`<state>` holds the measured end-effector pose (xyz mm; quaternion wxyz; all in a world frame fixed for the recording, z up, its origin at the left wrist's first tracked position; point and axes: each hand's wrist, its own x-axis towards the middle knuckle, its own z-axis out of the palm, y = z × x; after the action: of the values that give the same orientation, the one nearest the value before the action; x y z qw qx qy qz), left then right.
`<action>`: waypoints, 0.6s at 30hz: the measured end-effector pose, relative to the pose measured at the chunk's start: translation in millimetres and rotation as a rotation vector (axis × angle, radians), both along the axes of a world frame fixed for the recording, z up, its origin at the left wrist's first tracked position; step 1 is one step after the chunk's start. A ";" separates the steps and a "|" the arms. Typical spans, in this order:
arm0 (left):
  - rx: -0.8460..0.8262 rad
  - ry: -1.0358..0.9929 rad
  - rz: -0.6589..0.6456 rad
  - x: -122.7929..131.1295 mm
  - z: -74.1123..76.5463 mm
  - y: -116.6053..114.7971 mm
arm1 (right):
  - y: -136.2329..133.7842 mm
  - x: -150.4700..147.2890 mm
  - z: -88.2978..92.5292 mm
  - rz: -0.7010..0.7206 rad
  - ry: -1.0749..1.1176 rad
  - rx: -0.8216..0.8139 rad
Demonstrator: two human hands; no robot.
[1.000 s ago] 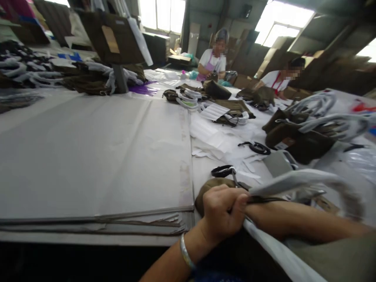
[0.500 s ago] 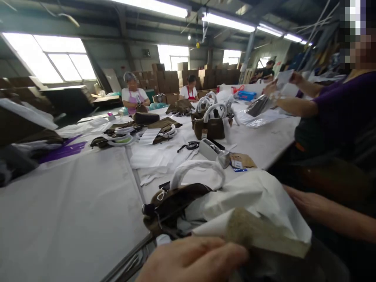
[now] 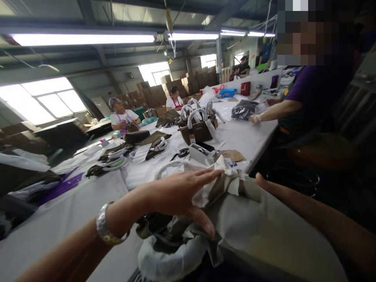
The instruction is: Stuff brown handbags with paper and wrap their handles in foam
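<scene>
My left hand (image 3: 185, 192), with a metal bracelet at its wrist, lies over a bundle of pale stuffing paper (image 3: 252, 223). Its fingers are stretched out and the thumb is spread apart from them, so it is open. At the far side of the same paper is my right hand (image 3: 266, 184); only its thumb and edge show, and the paper hides its fingers. Below and left of the paper is a dark brown handbag (image 3: 148, 225), partly covered. One of its handles (image 3: 172, 256), wrapped in white, curves toward me.
More brown handbags (image 3: 198, 131) with wrapped handles stand on the white table (image 3: 117, 192). A grey box (image 3: 199, 152) and a brown paper packet (image 3: 233, 156) lie beyond my hands. At right a co-worker (image 3: 308, 90) handles a plastic-wrapped dark item (image 3: 245, 109).
My left hand has moved from the near edge of the paper to spread over its top. The paper bundle has turned and sits closer. The view has tilted, and the co-worker's hands have lowered.
</scene>
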<state>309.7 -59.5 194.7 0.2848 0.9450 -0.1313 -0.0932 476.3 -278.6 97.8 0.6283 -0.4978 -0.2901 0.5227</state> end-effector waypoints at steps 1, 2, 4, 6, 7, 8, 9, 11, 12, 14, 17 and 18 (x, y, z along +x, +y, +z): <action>0.053 -0.064 0.015 3.9 -11.9 -7.4 | 5.1 -0.7 4.9 0.042 0.114 0.019; 0.077 -0.114 0.044 7.2 -26.1 -15.8 | 11.1 -2.4 9.4 0.093 0.221 0.040; 0.073 -0.234 0.197 11.6 -57.4 -29.2 | 25.6 -8.6 17.2 0.183 0.331 0.118; 0.069 -0.428 0.372 12.8 -83.9 -31.3 | 40.3 -15.4 24.5 0.233 0.289 0.231; 0.058 -0.529 0.416 11.9 -93.1 -27.3 | 45.8 -17.0 27.9 0.235 0.215 0.276; 0.032 -0.613 0.434 10.0 -99.0 -20.8 | 49.0 -16.4 30.8 0.212 0.085 0.307; -0.003 -0.675 0.434 7.0 -101.6 -12.5 | 49.5 -13.2 32.6 0.147 -0.104 0.323; -0.084 -0.734 0.472 -1.2 -99.4 5.2 | 42.3 0.6 29.3 -0.120 -0.603 0.313; -0.118 -0.746 0.523 -5.9 -96.1 12.8 | 35.8 9.5 22.8 -0.295 -0.850 0.278; -0.145 -0.758 0.635 -14.8 -89.3 23.2 | 21.6 25.8 -0.7 -0.586 -1.161 0.143; -0.134 -0.754 0.723 -24.1 -84.1 27.8 | 11.5 31.5 -47.1 -0.422 -0.931 -0.182; -0.128 -0.743 0.728 -26.1 -83.7 27.3 | 13.2 27.3 -59.4 -0.318 -0.748 -0.214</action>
<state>283.6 -32.2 111.0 0.2902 0.8794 0.1082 0.3615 503.6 -265.5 38.4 0.4972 -0.7543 -0.3620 0.2298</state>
